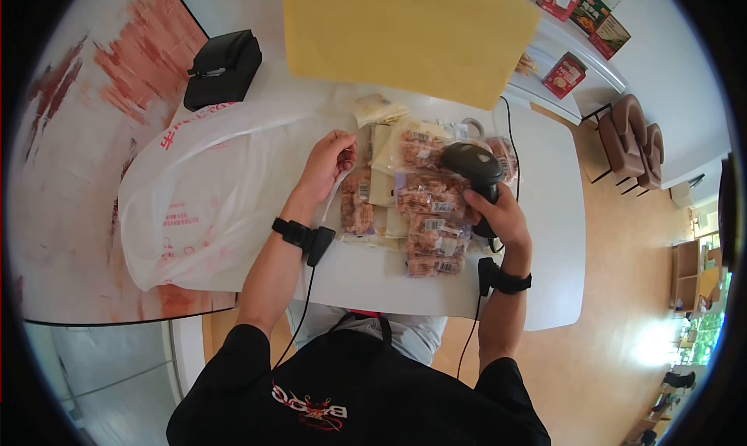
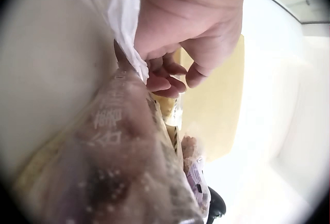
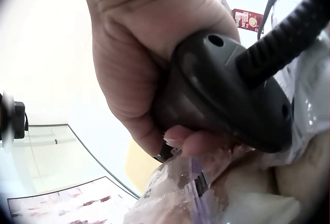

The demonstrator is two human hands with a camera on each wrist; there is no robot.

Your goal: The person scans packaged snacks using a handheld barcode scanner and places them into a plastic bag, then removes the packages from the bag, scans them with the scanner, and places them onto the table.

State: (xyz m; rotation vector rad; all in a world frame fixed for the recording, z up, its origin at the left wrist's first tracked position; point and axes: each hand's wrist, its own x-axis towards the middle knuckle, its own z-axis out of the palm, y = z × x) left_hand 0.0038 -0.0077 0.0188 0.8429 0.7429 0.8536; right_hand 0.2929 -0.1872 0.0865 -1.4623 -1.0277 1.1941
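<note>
My right hand (image 1: pixel 502 216) grips the handle of a black handheld barcode scanner (image 1: pixel 473 161). The scanner's head is over clear packs of brownish, crumbly food (image 1: pixel 429 193) with barcode labels. In the right wrist view, fingers curl around the dark handle (image 3: pixel 216 97), whose cord leaves its base. My left hand (image 1: pixel 327 164) hovers at the left side of the packs, fingers loosely curled and thumb apart from them. Beside it in the left wrist view are a white plastic strip (image 2: pixel 121 22) and a printed clear pack (image 2: pixel 113 146). Pale packs (image 1: pixel 381 185) lie among the brown ones.
A large white plastic bag (image 1: pixel 210 205) with red print spreads over the table's left. Behind it sits a black boxy device (image 1: pixel 223 69). A yellow board (image 1: pixel 412 38) stands at the back. A roll of tape (image 1: pixel 472 125) lies behind the packs, and boxes (image 1: pixel 564 74) stand at back right.
</note>
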